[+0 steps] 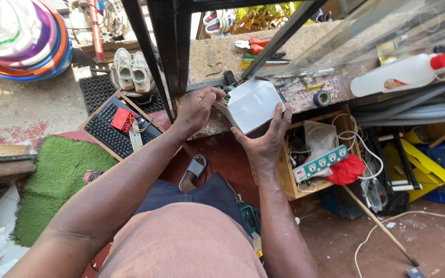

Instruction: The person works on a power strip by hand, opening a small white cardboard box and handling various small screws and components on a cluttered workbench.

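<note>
Two hands hold one white box (253,104) at the centre of the frame, at the edge of the gritty workbench (217,56). Our right hand (266,141) is clamped on its lower edge, thumb and fingers spread; our left hand (198,107) pinches its left side. We judge the box could slip, since little of it seems to rest on the bench edge. Below right, the crate (289,180) with the power strip (319,163) and the loose white cable (387,224) could catch it.

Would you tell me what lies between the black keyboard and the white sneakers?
In the head view, a black perforated mat lies between the keyboard and sneakers.
</note>
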